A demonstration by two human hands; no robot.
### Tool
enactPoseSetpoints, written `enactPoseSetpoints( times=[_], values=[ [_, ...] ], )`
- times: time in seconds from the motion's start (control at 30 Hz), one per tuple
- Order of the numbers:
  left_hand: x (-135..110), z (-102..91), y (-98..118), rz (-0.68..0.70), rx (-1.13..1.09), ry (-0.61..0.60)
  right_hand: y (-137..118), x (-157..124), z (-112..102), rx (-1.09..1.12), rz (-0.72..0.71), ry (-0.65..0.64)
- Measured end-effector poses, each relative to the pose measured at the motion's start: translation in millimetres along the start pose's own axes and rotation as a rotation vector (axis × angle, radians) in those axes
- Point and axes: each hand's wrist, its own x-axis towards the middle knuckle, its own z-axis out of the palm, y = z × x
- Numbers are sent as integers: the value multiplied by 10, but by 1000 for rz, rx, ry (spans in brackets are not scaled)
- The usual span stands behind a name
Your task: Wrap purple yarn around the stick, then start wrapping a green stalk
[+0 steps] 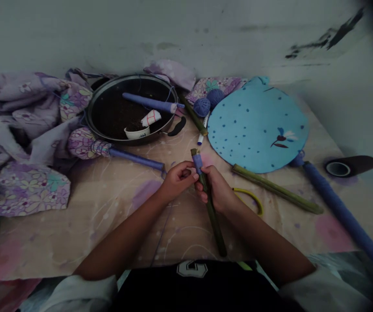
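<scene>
My right hand [218, 187] is wrapped round a green stick [215, 229], which looks like a plant stalk or thin bamboo and slants with its far end up. Blue yarn [198, 162] is wound round the stick near that far end. At the lower edge of this winding, my left hand [179, 180] is closed in a pinch with its thumb against the stick. A thin strand runs from below the left hand toward the table's front edge. What lies between the left fingertips is mostly hidden, but it appears to be the yarn.
Behind stands a black pan [108, 125] holding dark soil, a wrapped stick and a small cup. Blue yarn balls [202, 106], a marker [202, 135] and a blue round mat [254, 130] lie right of it. Nearby are yellow-handled scissors [254, 198], a bare stick [277, 189] and floral cloth [33, 186].
</scene>
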Motion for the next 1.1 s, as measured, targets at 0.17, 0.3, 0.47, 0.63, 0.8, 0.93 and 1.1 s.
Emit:
enactPoseSetpoints(
  times=[0.17, 0.3, 0.47, 0.63, 0.8, 0.93, 1.1],
  values=[
    [-8, 10, 22, -14, -117, -24, 42, 4, -28, -15, -95, -36],
    [-27, 25, 43, -51, -111, -23, 47, 19, -56, -30, -126, -35],
    [-22, 21, 43, -75, -67, 21, 67, 45, -44, -74, -143, -2],
    [-5, 34, 42, -73, -43, 76, 80, 44, 27, -125, -169, 65],
    [-10, 64, 29, -77, -41, 103, 72, 45, 72, -158, -188, 106],
    [-27, 73, 38, -80, -54, 89, 73, 47, 71, -138, -187, 100],
    [-50, 48, 64, -62, -94, 2, 95, 42, 14, -57, -130, 40]
  ],
)
